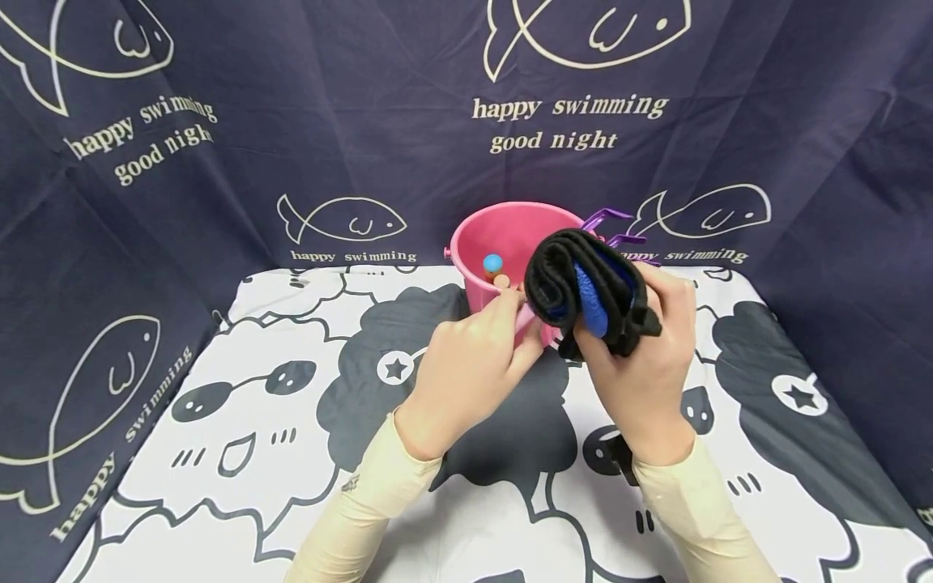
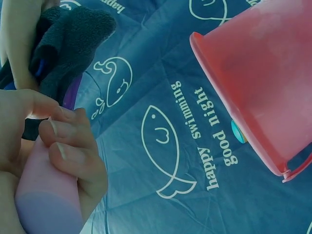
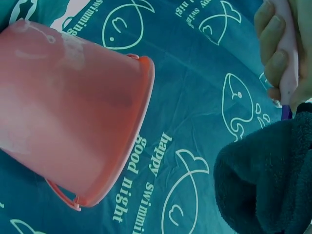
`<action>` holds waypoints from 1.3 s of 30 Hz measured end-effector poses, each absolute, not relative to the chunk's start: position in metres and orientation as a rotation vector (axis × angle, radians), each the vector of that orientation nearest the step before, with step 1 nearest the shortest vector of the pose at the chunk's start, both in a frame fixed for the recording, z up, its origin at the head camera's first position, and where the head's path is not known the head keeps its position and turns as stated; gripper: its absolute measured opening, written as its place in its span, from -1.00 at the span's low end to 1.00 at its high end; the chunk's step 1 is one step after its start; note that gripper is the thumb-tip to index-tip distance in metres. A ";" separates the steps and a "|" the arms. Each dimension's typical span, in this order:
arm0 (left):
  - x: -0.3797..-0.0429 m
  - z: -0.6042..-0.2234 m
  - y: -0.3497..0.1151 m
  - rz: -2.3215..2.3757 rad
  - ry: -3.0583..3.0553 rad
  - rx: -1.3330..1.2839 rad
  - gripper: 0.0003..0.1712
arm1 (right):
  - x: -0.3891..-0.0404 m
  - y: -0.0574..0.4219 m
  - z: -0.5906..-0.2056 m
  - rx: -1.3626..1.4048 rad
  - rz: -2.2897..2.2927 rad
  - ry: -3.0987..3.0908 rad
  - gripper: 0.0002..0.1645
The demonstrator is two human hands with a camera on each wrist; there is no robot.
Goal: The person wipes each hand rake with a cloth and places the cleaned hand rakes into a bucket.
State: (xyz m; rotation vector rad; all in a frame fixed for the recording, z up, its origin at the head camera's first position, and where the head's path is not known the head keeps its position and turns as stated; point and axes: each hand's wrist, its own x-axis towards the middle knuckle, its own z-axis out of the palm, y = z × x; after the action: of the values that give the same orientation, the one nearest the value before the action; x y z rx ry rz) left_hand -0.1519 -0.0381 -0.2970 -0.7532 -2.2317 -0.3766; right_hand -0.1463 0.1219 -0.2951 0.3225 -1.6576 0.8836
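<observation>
My left hand (image 1: 466, 364) grips the pink handle of a toy rake (image 2: 48, 183) with its fingers curled round it. The rake's purple tines (image 1: 607, 217) stick out behind a rolled fuzzy black cloth with a blue inner side (image 1: 557, 271). My right hand (image 1: 649, 389) holds this cloth from below and the right side, close to the rake's head; whether the cloth wraps the rake is hidden. Behind both hands stands a pink bucket (image 1: 474, 231). In it lie a blue ball (image 1: 492, 263) and a small beige round thing (image 1: 501, 281).
A white cover (image 1: 240, 502) with black and white cartoon sheep lies over the table. Dark blue curtains (image 1: 408, 97) with fish drawings and lettering hang at the back and both sides. The bucket stands near the rear curtain, with its handle (image 3: 61, 195) hanging down.
</observation>
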 end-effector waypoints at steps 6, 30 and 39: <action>-0.151 -0.297 -0.037 -0.370 -2.217 -0.746 -0.70 | -0.146 0.126 -0.291 0.224 0.889 -1.645 -0.54; -0.154 -0.297 -0.038 -0.446 -2.258 -0.681 -0.68 | -0.148 0.129 -0.283 0.180 0.802 -1.496 -0.68; -0.162 -0.298 -0.043 -0.478 -2.299 -0.606 -0.76 | -0.144 0.133 -0.280 0.053 0.938 -1.486 -0.55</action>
State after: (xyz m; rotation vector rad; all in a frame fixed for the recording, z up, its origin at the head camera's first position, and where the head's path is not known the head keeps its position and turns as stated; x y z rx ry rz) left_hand -0.1618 -0.0429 -0.2978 -0.6063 -2.2989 -0.4780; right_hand -0.1435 0.1333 -0.2800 0.0530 -1.4859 0.9376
